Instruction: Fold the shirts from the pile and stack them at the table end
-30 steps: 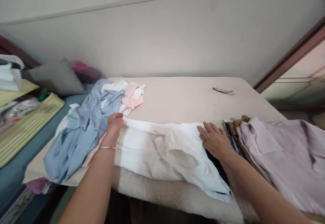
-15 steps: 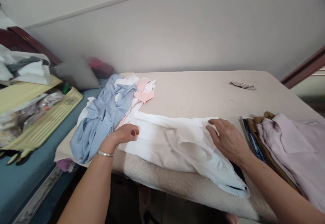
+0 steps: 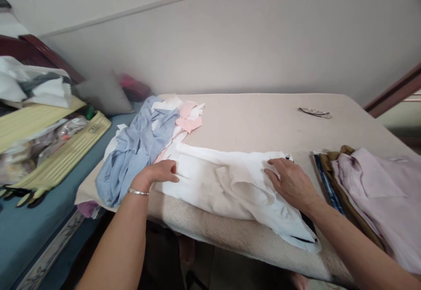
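Observation:
A white garment point(image 3: 204, 185), folded into a long strip, lies across the front of the beige-covered surface, with a sleeve-like flap bunched near its middle. At its left end is my left hand point(image 3: 161, 172), wearing a silver bangle point(image 3: 138, 192); the fingers are curled, with a gap between thumb and forefinger and no cloth gripped. My right hand point(image 3: 291, 182) rests over the garment's right end, fingers and thumb apart. Something dark shows beneath the cloth by the right wrist.
Loose clothes with a blue knit piece point(image 3: 134, 150) and a pink piece point(image 3: 189, 119) lie at left. Folded clothes topped by a pale lilac shirt point(image 3: 378, 193) are at right. Eyeglasses point(image 3: 314, 113) sit farther back. A yellow case point(image 3: 88, 132) and grey pillow point(image 3: 105, 95) stand left.
My left hand has let go of the garment's upper left corner and come down along its left end. My right hand has lifted from lying flat, its fingers bent. The view has swung left.

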Tool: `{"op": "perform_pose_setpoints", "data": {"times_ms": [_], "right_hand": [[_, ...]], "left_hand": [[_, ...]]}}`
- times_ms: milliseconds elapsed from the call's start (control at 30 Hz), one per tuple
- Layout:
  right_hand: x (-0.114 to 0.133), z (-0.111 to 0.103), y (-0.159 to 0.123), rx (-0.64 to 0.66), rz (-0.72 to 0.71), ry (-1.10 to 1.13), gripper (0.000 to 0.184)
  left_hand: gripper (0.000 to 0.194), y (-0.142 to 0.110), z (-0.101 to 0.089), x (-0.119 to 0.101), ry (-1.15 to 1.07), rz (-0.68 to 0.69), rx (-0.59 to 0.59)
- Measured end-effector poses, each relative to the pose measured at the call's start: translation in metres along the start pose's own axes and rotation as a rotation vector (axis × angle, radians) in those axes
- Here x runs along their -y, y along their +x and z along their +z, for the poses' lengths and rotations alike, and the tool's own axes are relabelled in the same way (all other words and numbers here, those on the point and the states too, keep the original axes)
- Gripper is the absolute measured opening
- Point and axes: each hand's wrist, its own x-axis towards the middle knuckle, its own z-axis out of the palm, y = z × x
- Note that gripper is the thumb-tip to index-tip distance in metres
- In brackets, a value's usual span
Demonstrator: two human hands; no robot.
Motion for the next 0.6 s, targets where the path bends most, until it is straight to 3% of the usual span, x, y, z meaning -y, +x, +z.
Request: {"op": "perform_pose_setpoints", "data": {"times_ms": [167, 300, 467, 600], "right_hand": [[0.001, -0.003, 0.000, 0.015, 0.004, -0.021, 0.031], [0.000, -0.026, 0.001, 0.077, 0.116, -0.058, 0.027], [-0.020, -0.056, -0.010, 0.292, 0.314, -0.010, 0.022], [-0.028, -0.051, -0.032, 0.550, 0.413, 0.254, 0.024]], "left_hand": [[0.024, 0.002, 0.001, 0.006, -0.056, 0.021, 0.072], [0.019, 0.006, 0.000, 0.013, -0.080, 0.006, 0.092], [0.019, 0.009, -0.002, 0.018, -0.022, -0.039, 0.021], [0.030, 0.003, -0.005, 0.012, 0.013, 0.112, 0.058]]}}
